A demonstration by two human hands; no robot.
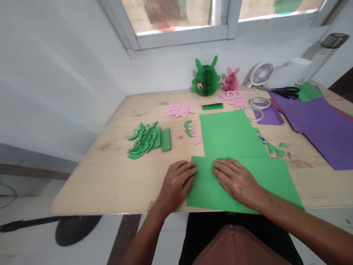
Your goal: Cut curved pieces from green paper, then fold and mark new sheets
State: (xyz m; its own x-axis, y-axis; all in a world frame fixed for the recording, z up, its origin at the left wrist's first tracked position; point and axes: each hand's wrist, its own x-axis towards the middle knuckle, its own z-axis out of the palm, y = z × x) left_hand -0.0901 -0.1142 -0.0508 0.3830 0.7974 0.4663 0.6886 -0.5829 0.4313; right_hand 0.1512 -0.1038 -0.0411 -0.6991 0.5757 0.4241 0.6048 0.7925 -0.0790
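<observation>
A green paper sheet (270,180) lies sideways along the table's front edge, overlapping a second green sheet (226,129) behind it. My left hand (179,180) rests at the front sheet's left edge, fingers stretched out and touching the paper's border. Flat on the same sheet lies my right hand (237,180), fingers extended and pointing left, with nothing held. To the left of both sheets are a heap of curved green paper cutouts (143,140) and a folded green strip (166,140). A few green and pink curved pieces (193,132) sit close to the rear sheet.
Pink cutouts (179,110) lie farther back. A green honeycomb paper figure (206,81) and a smaller pink one (230,79) stand by the wall. At right are tape rolls (259,103), black-handled scissors (286,92), a small fan (261,73) and purple paper (317,121).
</observation>
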